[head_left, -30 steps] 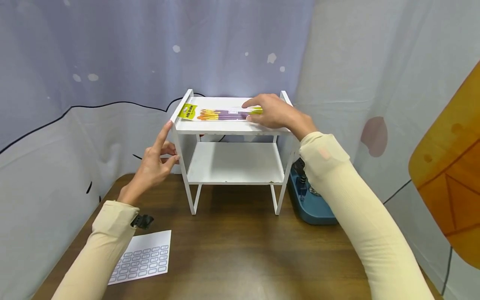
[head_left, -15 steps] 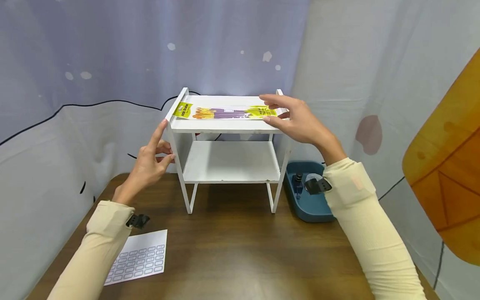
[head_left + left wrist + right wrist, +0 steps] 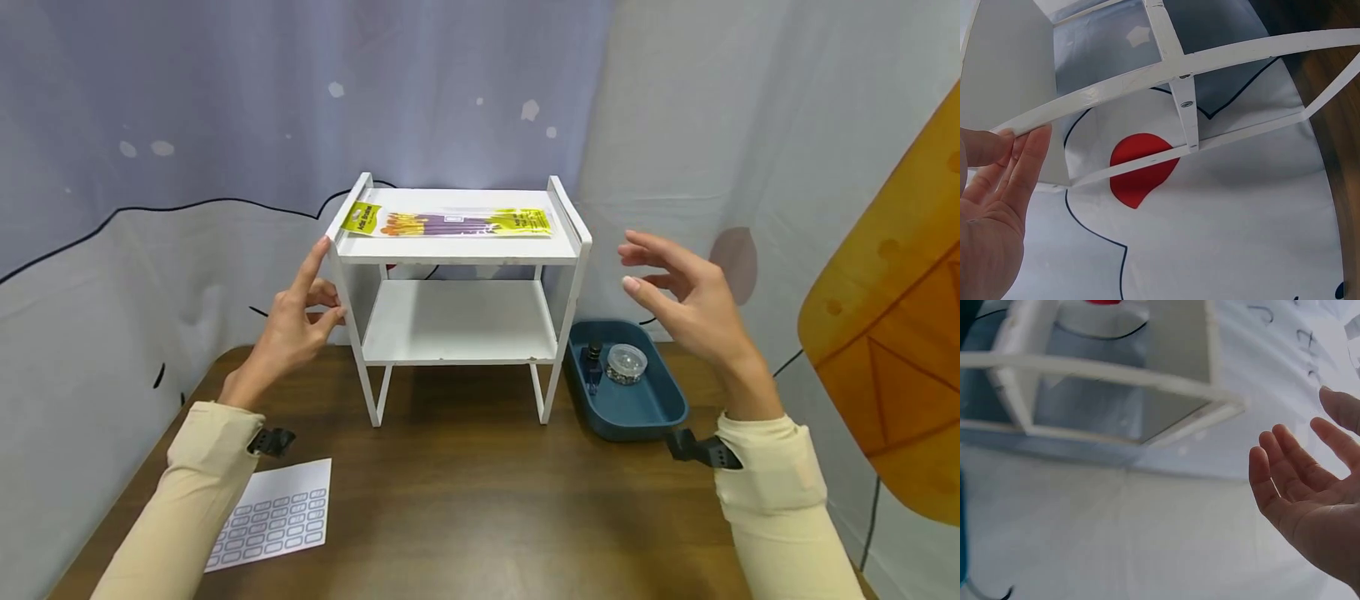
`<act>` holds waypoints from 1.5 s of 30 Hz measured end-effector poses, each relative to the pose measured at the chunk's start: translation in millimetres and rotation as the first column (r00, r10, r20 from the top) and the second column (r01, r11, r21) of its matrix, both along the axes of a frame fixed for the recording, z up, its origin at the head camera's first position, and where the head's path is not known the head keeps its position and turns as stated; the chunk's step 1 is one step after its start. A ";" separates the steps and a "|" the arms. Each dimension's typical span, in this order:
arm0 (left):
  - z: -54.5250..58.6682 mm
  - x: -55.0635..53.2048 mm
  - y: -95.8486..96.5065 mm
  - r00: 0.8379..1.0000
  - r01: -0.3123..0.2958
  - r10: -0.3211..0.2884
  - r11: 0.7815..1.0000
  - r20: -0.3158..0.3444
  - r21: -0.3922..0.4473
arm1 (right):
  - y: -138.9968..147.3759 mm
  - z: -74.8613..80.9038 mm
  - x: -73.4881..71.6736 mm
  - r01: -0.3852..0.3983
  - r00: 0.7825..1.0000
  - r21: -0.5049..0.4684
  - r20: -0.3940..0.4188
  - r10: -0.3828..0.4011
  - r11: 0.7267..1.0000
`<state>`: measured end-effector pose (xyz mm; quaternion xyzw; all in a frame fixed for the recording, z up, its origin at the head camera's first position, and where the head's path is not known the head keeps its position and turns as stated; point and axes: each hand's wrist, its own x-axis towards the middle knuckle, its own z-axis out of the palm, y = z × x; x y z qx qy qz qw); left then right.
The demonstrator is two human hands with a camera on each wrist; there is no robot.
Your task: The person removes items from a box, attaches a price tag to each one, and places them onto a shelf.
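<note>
A white two-tier shelf rack stands upright on the wooden table. On its top tier lies a clear pack of artist brushes with yellow-green ends and purple handles. My left hand rests against the rack's left side, index finger extended up to the top corner. In the left wrist view, the thumb and fingertips touch the frame's edge. To the right of the rack, my right hand hangs in the air with loosely bent fingers, holding nothing. The right wrist view shows its fingers apart from the blurred rack.
Right of the rack sits a blue tray holding a small dark bottle and a round clear container. A sheet of blue-outlined labels lies at front left, partly under the left forearm. A patterned curtain hangs behind.
My right hand has drawn back from the brush pack, moving right and down past the tray, which is now uncovered. The pack stays on the top tier. My left hand keeps touching the rack.
</note>
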<state>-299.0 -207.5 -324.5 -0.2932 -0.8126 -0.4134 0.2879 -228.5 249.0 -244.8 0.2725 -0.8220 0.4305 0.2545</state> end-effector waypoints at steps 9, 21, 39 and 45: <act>2.5 4.4 2.8 0.999 -0.009 0.009 1.000 0.033 -0.008 | 61.6 -85.1 8.9 0.126 0.986 -0.005 0.113 -0.124 0.992; -31.7 20.2 17.3 0.926 -0.054 0.158 0.954 -0.343 0.294 | 118.8 -189.5 -8.3 0.291 0.922 0.088 0.239 -0.303 0.953; -99.5 67.5 130.1 0.940 0.304 -0.264 0.935 -0.217 0.181 | 146.5 -234.5 -17.2 0.226 0.816 0.207 0.493 -0.301 0.952; -111.4 70.1 177.3 0.910 0.410 -0.393 0.901 -0.131 0.143 | 149.3 -233.9 -17.6 0.207 0.803 0.229 0.515 -0.299 0.951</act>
